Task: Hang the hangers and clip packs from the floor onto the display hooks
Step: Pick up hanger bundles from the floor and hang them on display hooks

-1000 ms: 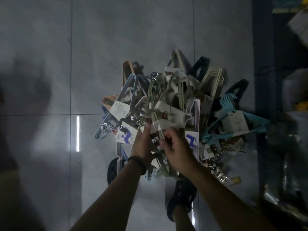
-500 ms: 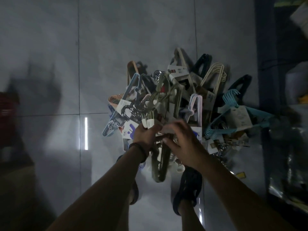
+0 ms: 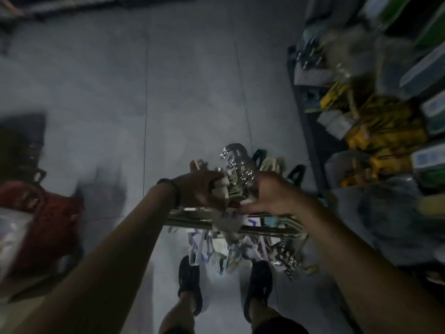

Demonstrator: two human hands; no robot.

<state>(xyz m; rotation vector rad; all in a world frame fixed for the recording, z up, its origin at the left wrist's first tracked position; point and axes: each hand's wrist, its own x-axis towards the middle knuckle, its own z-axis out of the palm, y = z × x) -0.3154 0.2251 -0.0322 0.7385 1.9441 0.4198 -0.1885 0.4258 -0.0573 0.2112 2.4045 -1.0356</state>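
A bundle of olive-beige hangers (image 3: 240,225) with shiny metal hooks (image 3: 237,162) is lifted off the floor, held level in front of me. My left hand (image 3: 199,189) grips the bundle near its hooks from the left. My right hand (image 3: 274,191) holds it from the right, fingers curled around the same neck area. Below the bundle, the pile of hangers and clip packs (image 3: 231,254) lies on the grey tiled floor (image 3: 183,97), partly hidden by the held hangers. The view is dim and blurred.
My two feet in dark sandals (image 3: 190,283) stand just behind the pile. Low shelves with yellow and green packaged goods (image 3: 375,126) run along the right. A red basket (image 3: 45,225) sits on the floor at the left.
Both hands have lifted the olive hanger bundle out of the pile and turned it level. The view has swung up, showing the right-hand shelves and the red basket.
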